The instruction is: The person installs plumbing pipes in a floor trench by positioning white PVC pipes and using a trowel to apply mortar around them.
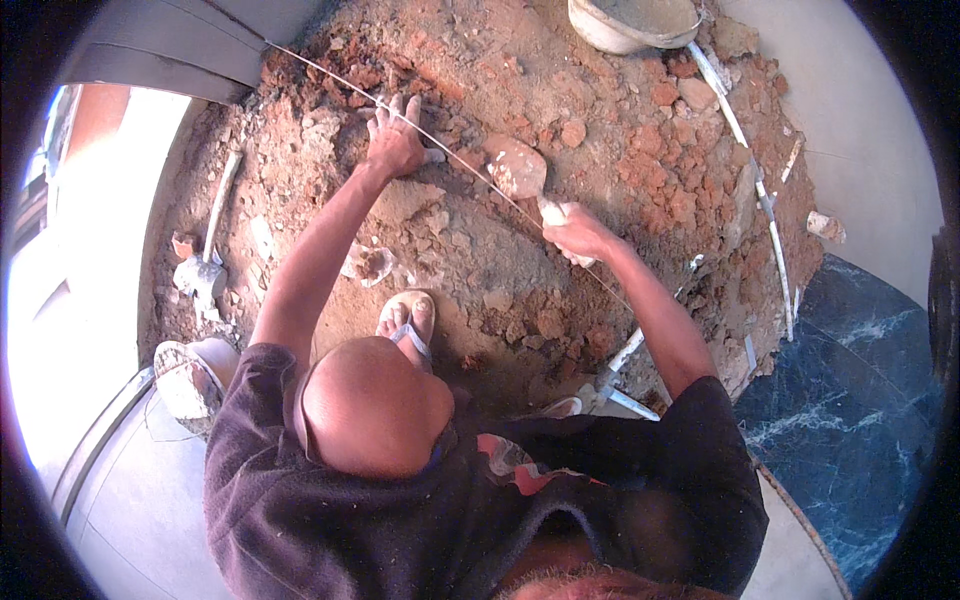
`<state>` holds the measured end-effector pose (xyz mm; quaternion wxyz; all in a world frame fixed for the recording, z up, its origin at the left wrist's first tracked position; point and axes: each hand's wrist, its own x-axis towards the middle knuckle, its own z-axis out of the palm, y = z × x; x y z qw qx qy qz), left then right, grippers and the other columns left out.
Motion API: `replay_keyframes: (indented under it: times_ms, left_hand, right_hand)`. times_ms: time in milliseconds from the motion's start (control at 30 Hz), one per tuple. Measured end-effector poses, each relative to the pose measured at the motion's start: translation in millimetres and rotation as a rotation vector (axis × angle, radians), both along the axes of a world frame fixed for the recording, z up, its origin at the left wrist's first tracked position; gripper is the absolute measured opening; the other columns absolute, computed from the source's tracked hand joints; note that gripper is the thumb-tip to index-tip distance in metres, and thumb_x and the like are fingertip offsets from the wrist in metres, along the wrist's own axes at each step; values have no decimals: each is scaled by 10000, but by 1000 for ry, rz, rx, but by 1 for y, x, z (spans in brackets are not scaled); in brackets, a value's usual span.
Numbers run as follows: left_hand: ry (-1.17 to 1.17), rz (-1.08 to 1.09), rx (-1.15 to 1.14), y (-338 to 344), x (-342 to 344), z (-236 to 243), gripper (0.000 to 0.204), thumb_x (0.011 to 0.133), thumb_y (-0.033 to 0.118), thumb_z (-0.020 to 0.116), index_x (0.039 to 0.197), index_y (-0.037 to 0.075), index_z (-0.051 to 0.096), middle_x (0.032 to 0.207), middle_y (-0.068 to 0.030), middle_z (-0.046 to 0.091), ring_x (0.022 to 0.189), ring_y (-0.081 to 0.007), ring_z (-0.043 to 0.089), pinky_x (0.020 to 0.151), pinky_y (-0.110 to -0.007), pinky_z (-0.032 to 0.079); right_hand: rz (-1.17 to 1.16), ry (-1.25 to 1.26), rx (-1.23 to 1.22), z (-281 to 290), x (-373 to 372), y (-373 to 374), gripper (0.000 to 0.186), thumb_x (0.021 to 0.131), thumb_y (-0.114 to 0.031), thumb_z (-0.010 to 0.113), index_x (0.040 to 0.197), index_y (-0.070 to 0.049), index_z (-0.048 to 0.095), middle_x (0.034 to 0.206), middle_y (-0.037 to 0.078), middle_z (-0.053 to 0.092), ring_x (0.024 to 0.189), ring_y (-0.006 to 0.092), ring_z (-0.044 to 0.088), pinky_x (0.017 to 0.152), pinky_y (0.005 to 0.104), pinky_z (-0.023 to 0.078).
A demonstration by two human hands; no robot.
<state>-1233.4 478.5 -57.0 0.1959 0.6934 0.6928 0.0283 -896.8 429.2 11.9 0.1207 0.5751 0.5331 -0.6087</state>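
Note:
My left hand (397, 138) lies with its fingers spread on the rough reddish soil and rubble (440, 225). A taut pale string (455, 156) runs diagonally over the ground, passing across the fingers of this hand and close to the right one. My right hand (580, 236) is closed round the handle of a trowel (517, 168). The trowel's rounded blade, smeared with pale mortar, points up and left over the soil, beside the string. Between my arms, my bent knee (370, 410) and sandalled foot (408, 318) show.
A wooden-handled tool (220, 205) with a pale crusted head lies at the left, above a mortar-smeared bucket (192, 378). A basin (632, 28) stands at the far right. White pipes (745, 135) cross the rubble, near dark blue marbled tiles (850, 375). A grey panel (170, 50) borders the far left.

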Motion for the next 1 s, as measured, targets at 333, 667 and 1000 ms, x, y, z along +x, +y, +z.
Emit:
replay_keyframes:
  times_ms: [333, 667, 1000]
  left_hand:
    - [-95, -9, 160, 8, -18, -12, 1007, 656, 541, 779, 1423, 85, 313, 1435, -244, 304, 1309, -440, 312, 1067, -512, 319]
    - [-144, 1, 140, -7, -36, 1, 830, 762, 430, 721, 1376, 0, 364, 1392, -271, 336, 1279, -421, 334, 1063, -490, 317]
    - [-183, 88, 252, 3, -27, -10, 1002, 743, 404, 742, 1447, -40, 185, 1476, -301, 213, 1390, -447, 172, 1140, -479, 220]
  right_hand:
    - [27, -54, 38, -16, -61, 37, 350, 735, -233, 642, 978, -1, 544, 682, 61, 572, 505, 166, 549, 427, 348, 458]
    - [155, -68, 454, 40, -28, 23, 460, 860, -333, 634, 1186, -31, 519, 841, 136, 645, 630, 263, 606, 587, 375, 511]
    - [-154, 274, -27, -21, -103, 52, 258, 879, -287, 625, 1015, -73, 578, 675, 23, 562, 501, 137, 530, 429, 304, 445]
